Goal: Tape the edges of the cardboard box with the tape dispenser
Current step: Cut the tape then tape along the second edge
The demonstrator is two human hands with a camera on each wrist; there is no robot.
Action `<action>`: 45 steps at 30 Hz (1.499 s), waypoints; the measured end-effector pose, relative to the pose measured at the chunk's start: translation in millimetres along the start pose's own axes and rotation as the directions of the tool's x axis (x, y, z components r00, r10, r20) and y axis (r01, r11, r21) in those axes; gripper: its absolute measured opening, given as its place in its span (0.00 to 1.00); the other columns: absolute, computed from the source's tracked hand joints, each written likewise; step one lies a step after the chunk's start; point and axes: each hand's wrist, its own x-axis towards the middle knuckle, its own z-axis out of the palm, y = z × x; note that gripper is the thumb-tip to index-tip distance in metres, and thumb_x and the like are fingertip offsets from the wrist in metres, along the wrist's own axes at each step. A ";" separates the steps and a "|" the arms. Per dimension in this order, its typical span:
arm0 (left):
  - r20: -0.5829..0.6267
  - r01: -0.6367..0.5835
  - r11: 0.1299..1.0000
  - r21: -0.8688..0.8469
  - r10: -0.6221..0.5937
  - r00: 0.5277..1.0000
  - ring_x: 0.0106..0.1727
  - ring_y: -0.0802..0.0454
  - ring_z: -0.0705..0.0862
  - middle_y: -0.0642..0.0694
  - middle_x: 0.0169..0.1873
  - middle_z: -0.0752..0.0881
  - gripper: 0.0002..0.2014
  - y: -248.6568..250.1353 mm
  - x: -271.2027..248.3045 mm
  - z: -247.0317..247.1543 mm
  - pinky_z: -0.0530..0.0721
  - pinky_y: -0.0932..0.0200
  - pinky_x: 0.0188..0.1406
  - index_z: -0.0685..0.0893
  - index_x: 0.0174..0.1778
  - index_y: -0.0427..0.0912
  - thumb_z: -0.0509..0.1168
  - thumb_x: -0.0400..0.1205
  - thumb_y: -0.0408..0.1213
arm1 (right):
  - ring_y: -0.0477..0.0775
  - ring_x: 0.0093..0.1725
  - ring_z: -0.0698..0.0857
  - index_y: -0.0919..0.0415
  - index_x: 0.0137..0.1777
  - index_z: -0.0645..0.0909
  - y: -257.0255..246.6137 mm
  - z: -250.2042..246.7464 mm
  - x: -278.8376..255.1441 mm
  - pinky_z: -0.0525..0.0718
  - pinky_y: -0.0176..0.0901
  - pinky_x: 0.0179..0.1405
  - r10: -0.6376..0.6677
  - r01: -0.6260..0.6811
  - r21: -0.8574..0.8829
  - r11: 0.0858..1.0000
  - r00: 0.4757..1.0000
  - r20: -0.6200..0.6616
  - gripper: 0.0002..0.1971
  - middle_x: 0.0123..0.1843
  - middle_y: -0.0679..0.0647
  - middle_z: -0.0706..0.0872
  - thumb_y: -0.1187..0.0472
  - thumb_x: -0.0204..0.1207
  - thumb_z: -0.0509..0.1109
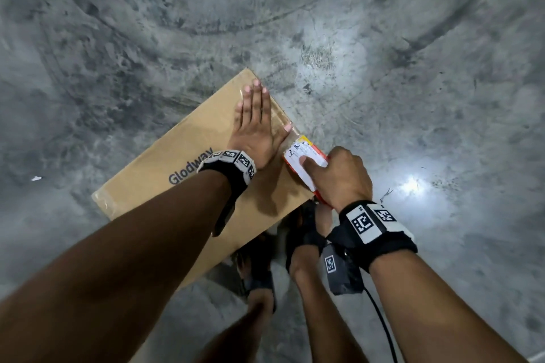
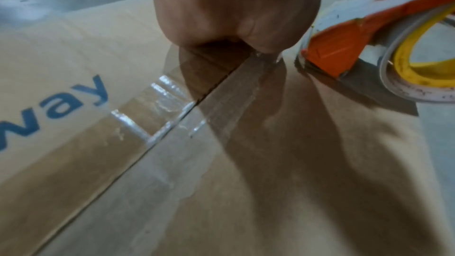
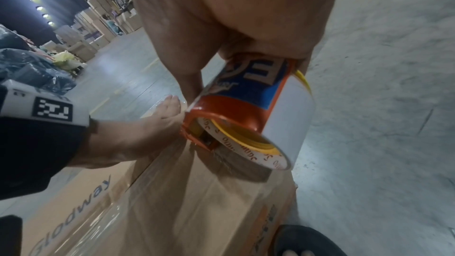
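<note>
A brown cardboard box marked "Glodway" stands on a grey concrete floor. My left hand lies flat on its top near the far right edge, fingers straight, pressing clear tape that runs along the seam. My right hand grips an orange and white tape dispenser with its roll of clear tape, set on the box's right edge just behind the left thumb. In the left wrist view the dispenser sits close beside the left hand. The right wrist view shows the box under the dispenser.
My two sandalled feet stand right against the near right side of the box. Bare concrete floor surrounds it. In the right wrist view, stacked cartons and dark plastic bags stand far off at the left.
</note>
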 end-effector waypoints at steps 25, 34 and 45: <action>0.043 0.038 0.999 0.032 -0.039 0.998 0.86 0.40 0.32 0.38 0.85 0.32 0.49 -19.9 15.2 -4.0 0.37 0.40 0.85 0.33 0.84 0.37 0.39 0.79 0.71 | 0.65 0.55 0.85 0.55 0.46 0.78 105.5 9.2 -40.9 0.85 0.55 0.48 0.020 -0.018 0.054 0.998 0.999 -0.044 0.25 0.49 0.57 0.89 0.31 0.73 0.67; 0.043 0.029 0.999 -0.014 -0.029 0.999 0.86 0.41 0.32 0.38 0.85 0.33 0.49 -9.2 -4.1 9.7 0.35 0.42 0.84 0.33 0.84 0.36 0.41 0.80 0.70 | 0.68 0.64 0.84 0.61 0.62 0.82 98.1 12.6 -33.8 0.81 0.53 0.58 0.112 -0.112 -0.040 0.993 0.994 0.013 0.28 0.64 0.64 0.86 0.36 0.77 0.69; 0.031 0.011 1.000 0.018 -0.011 0.999 0.86 0.40 0.32 0.37 0.85 0.34 0.49 1.0 6.5 1.4 0.37 0.40 0.85 0.34 0.84 0.36 0.37 0.79 0.72 | 0.69 0.64 0.84 0.62 0.59 0.83 85.1 -1.7 -21.4 0.81 0.53 0.58 0.118 -0.119 -0.071 0.990 0.993 -0.025 0.25 0.65 0.64 0.85 0.40 0.77 0.70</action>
